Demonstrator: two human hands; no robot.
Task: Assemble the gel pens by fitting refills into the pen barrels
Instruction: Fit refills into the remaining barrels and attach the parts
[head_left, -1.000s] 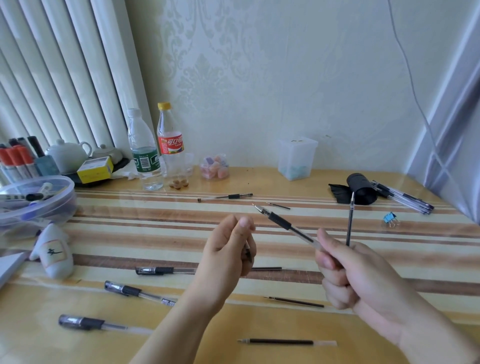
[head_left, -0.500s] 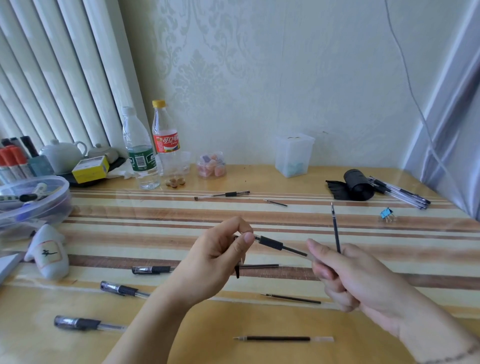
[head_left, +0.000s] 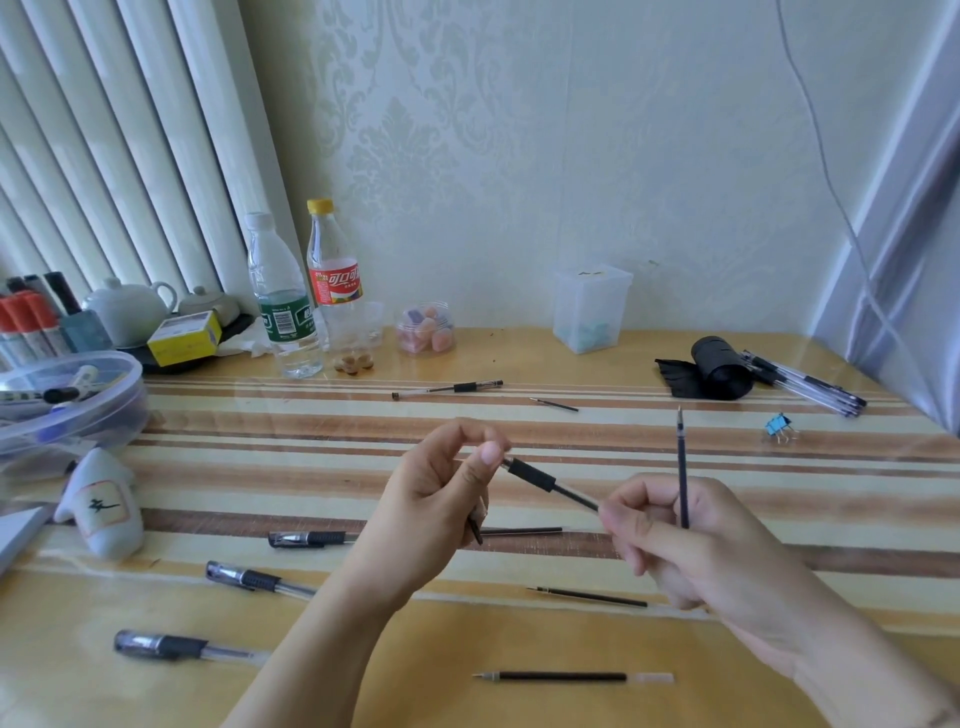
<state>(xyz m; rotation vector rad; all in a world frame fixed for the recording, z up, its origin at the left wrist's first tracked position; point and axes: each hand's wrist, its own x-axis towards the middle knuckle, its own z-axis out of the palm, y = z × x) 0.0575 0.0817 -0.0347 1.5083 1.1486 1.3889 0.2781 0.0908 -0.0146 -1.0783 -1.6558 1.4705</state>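
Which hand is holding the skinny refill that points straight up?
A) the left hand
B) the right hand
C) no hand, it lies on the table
B: the upright refill sticks up out of the right hand, while the left hand pinches the tip of the pen barrel.

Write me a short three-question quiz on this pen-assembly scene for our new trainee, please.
1. True or false: the right hand holds both the pen barrel and a spare refill that points upward.
2. What is the left hand doing at the barrel?
A. pinching its tip end
B. lying flat on the table
C. gripping a bottle
3. Fill in: the blue binder clip lies to the ____ of the upright refill.

Key:
1. True.
2. A; the fingertips pinch the end next to the black grip.
3. Right.
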